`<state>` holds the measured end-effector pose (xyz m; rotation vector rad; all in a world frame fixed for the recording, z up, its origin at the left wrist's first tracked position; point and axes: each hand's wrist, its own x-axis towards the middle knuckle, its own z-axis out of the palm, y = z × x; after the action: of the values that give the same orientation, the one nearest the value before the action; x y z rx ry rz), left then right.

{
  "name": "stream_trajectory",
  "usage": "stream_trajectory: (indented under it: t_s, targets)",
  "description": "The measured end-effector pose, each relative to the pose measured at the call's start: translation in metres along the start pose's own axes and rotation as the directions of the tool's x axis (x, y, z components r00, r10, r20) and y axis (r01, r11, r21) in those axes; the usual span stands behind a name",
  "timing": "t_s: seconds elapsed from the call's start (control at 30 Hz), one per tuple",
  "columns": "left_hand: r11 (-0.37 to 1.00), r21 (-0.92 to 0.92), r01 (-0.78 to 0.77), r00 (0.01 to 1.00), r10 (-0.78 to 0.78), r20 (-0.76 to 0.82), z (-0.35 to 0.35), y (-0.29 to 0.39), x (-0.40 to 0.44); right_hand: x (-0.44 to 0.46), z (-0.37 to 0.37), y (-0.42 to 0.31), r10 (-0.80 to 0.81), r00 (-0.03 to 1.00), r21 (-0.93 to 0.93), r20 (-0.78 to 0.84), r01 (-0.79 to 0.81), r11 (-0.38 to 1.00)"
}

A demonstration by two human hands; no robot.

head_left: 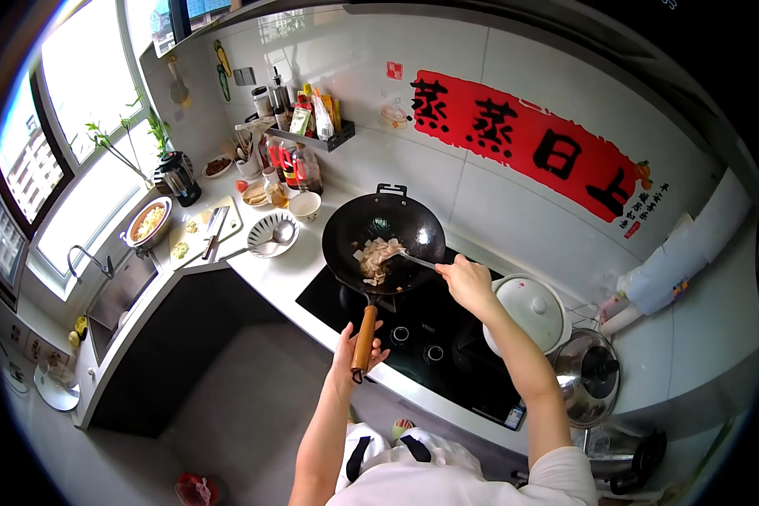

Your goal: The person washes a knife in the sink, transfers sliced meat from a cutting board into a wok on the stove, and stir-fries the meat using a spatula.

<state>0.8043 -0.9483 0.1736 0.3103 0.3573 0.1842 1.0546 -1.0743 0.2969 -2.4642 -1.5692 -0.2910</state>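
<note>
A black wok (346,232) sits over the left burner of the black glass stove (413,354), with pale sliced meat (378,259) in its middle. Its wooden handle (365,333) points toward me and rests in my left hand (356,352), the thumb on one side and the fingers on the other. My right hand (468,282) is closed around the end of a metal spatula (415,260), whose blade touches the meat. Left of the wok stands a striped bowl (260,229) with a metal ladle in it.
A white lidded pot (531,314) and a steel lid (575,384) stand at the right. Toward the left are a small bowl (304,206), a cutting board (196,244) with a knife, a food-filled pot (150,221) and the sink (122,295). A condiment rack (333,139) hangs behind.
</note>
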Motion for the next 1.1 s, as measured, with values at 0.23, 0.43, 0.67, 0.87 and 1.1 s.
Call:
stream_trajectory:
  t_s: [0.23,0.43,0.67,0.87,1.1]
  targets:
    - [0.997,-0.038,-0.070,0.995,0.067,-0.078,-0.010,-0.010,0.018,0.038,0.042,-0.011,0.056,0.992,0.102,-0.111,-0.044,0.994]
    - [0.999,0.043,0.006,1.000,-0.005,-0.022,-0.001,0.004,0.001,0.031,0.047,0.011,-0.074,0.997,0.139,-0.023,0.077,0.987]
    - [0.983,0.178,0.047,0.991,-0.024,-0.129,0.014,0.012,-0.007,-0.006,-0.060,0.038,0.021,0.999,0.054,0.028,-0.023,0.998]
    - [0.979,0.187,0.076,0.989,-0.050,-0.138,0.010,0.010,-0.003,0.000,-0.038,0.038,-0.019,0.999,0.015,0.029,0.019,1.000]
    - [0.981,0.186,0.048,0.992,-0.025,-0.126,0.018,0.011,-0.014,0.034,0.010,0.014,0.086,0.988,0.124,-0.127,-0.070,0.990]
